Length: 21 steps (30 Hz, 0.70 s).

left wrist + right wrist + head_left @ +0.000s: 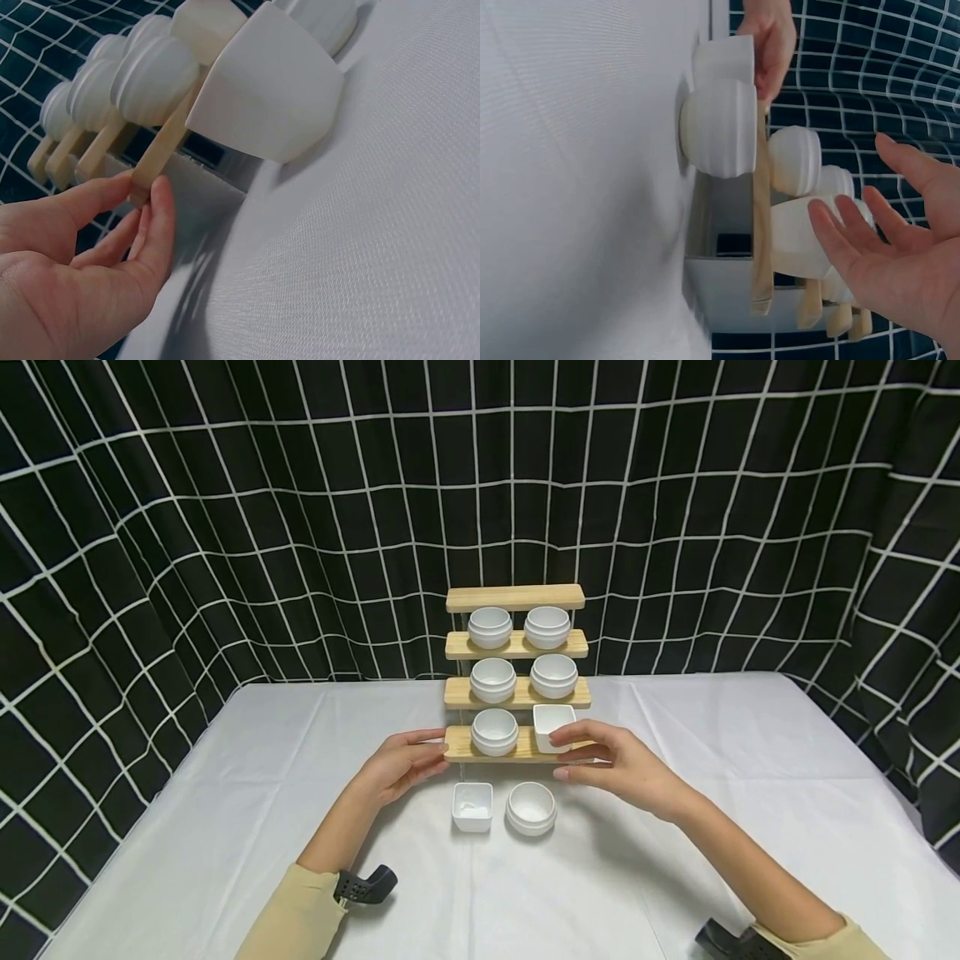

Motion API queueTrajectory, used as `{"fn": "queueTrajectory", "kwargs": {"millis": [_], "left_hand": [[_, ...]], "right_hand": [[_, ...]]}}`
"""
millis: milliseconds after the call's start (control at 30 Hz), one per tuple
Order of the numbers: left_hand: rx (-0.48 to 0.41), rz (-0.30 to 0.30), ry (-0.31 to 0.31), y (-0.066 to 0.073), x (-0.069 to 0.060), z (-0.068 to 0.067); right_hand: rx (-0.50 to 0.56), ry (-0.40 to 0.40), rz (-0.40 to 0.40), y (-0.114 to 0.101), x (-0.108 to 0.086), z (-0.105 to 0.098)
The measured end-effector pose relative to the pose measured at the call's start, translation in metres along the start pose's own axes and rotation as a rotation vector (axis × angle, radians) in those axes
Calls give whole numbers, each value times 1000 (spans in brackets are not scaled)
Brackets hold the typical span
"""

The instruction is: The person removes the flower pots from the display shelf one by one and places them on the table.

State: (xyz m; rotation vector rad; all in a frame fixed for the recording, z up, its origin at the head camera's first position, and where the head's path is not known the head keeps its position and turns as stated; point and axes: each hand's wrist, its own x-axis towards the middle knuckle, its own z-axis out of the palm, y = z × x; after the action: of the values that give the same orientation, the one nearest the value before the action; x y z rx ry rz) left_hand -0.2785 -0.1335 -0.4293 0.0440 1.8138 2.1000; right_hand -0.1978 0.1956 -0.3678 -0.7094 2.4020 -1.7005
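A tiered stand with several wooden shelves holds white bowls. At the left end of its lowest shelf point(527, 745), my left hand point(405, 763) pinches the wood between thumb and fingers. A white square bowl point(551, 720) sits at the right on that shelf, beside a round white bowl point(495, 732). Close by the square bowl is my right hand point(626, 770), its fingers spread and relaxed. In the right wrist view the fingertips overlap the square bowl point(795, 238); whether they touch it I cannot tell.
On the white cloth before the stand are another square bowl point(472, 810) and a round bowl point(531, 810). Pairs of round bowls occupy the two middle shelves; the top shelf point(516, 598) is above them. Behind hangs a black curtain point(337, 518) with white grid lines.
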Motion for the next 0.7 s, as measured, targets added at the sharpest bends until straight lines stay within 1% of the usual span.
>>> {"fn": "queueTrajectory", "kwargs": {"millis": [100,433,700], "left_hand": [[-2,-1,1,0,1,0],[-14,4,-7,1,0,1],[-8,1,1,1,0,0]], "right_hand": [[2,1,4,-3,3,0],[-51,17,-13,-14,14,-3],[-64,33,-21,-24,25,-5]]}}
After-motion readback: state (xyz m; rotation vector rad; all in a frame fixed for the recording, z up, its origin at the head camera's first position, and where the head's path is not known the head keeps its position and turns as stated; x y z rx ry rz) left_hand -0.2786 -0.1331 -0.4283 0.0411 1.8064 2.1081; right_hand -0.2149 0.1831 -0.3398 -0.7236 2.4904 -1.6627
